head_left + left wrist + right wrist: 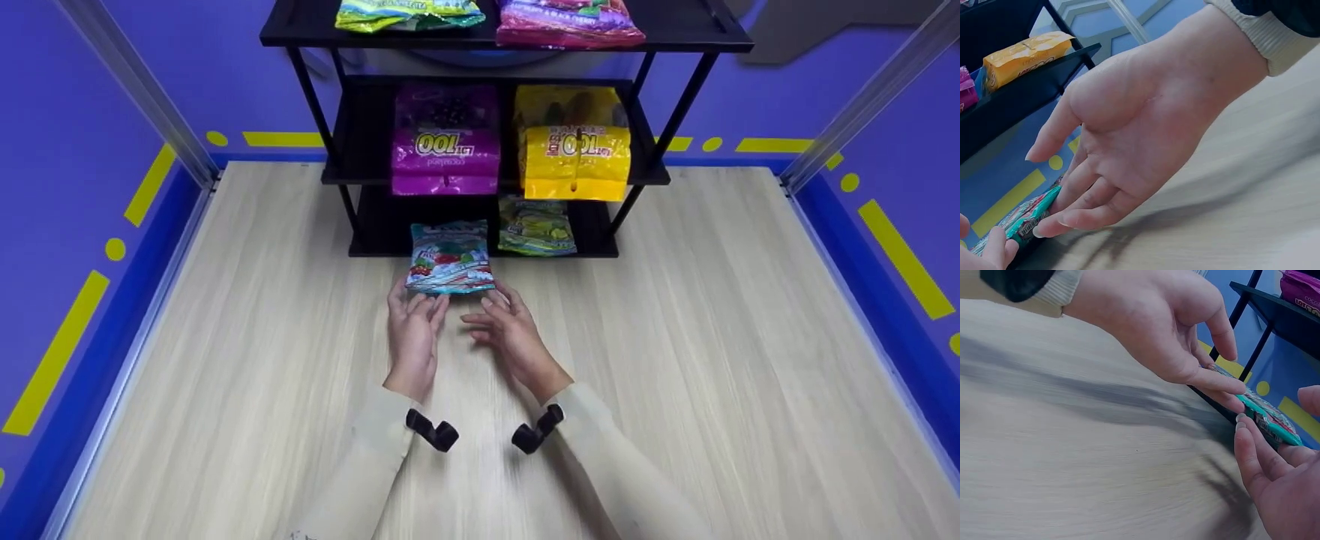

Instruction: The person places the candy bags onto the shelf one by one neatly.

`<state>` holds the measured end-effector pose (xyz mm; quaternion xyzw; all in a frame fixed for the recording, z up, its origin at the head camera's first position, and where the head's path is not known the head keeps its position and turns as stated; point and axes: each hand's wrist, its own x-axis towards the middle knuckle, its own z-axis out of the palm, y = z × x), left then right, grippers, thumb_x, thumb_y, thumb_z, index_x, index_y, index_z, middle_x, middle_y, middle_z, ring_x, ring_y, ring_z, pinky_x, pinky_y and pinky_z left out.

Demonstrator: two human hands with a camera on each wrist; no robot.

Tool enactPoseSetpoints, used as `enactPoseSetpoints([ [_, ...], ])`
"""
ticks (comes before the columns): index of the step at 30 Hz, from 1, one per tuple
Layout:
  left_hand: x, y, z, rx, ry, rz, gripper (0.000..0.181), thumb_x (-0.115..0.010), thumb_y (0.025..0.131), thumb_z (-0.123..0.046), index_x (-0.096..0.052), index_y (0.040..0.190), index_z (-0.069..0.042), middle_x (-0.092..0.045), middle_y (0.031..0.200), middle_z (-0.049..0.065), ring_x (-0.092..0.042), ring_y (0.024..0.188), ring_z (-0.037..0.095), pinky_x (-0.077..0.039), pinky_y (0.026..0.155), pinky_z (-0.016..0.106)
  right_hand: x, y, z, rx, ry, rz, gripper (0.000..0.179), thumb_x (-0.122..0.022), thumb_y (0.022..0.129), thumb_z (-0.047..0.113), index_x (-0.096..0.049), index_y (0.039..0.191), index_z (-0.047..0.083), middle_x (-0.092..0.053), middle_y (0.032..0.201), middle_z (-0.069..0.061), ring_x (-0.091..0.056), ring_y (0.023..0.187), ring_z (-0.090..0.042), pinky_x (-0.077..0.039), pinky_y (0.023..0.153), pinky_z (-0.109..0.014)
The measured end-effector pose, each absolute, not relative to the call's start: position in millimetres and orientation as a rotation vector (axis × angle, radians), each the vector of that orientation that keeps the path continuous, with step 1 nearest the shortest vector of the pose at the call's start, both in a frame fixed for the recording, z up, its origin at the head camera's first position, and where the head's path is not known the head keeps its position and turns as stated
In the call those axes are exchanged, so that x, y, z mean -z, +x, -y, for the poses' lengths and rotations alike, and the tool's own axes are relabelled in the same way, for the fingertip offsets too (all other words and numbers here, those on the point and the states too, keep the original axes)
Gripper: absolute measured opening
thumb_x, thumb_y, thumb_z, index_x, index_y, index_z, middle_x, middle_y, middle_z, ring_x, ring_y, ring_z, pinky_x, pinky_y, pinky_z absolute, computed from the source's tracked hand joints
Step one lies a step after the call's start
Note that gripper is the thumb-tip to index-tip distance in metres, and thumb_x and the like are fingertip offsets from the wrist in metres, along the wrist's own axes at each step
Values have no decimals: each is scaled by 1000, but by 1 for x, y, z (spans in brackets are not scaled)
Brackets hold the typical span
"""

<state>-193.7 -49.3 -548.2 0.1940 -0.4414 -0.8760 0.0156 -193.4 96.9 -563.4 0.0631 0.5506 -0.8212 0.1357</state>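
Note:
A teal candy bag with red fruit printed on it lies at the left of the bottom shelf, its near end reaching past the shelf's front edge. My left hand touches the near left corner with fairly straight fingers; in the left wrist view its thumb stands off the bag. At the near right corner is my right hand, fingers extended against the bag's edge, thumb apart from it in the right wrist view. Whether any fingertips reach underneath is partly hidden.
A black three-tier rack stands at the back. Its bottom shelf also bears a green bag. Above sit a purple bag and a yellow bag, then a lime-green bag and a pink bag. Blue panels flank the wooden table.

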Motion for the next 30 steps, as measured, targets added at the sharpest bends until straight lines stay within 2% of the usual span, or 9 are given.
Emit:
enactPoseSetpoints([
  [4,549,-192,49,2732,615,1368,69,-40,96,6,-13,155,-18,-18,152,27,-51,126,34,-51,100,26,564,-193,-97,2365,191,-1595,60,-50,100,18,-19,151,13,-17,161,-14,-68,96,-18,-58,76,-30],
  [13,552,-193,49,2748,579,1459,72,-42,96,5,-11,156,-21,-20,154,27,-51,128,33,-50,102,28,566,-194,-100,2366,153,-1595,63,-49,101,15,-15,154,14,-22,160,-15,-68,96,-19,-58,75,-30],
  [17,553,-194,51,2770,535,1481,71,-41,97,3,-10,156,-22,-22,154,27,-51,129,35,-48,105,31,566,-195,-100,2359,145,-1602,65,-49,101,15,-13,155,16,-32,155,-18,-68,94,-18,-58,74,-32],
  [24,554,-196,55,2826,517,1514,68,-41,101,-4,-8,156,-26,-35,148,21,-55,126,34,-49,104,32,566,-201,-100,2321,177,-1636,61,-45,101,12,-15,153,20,-58,133,-21,-69,89,-20,-57,73,-36],
  [30,555,-202,56,2832,543,1539,68,-43,101,-8,-9,156,-28,-47,142,18,-58,122,33,-51,101,34,567,-211,-102,2281,189,-1682,60,-46,101,12,-16,153,17,-67,119,-18,-70,92,-29,-58,72,-38],
])
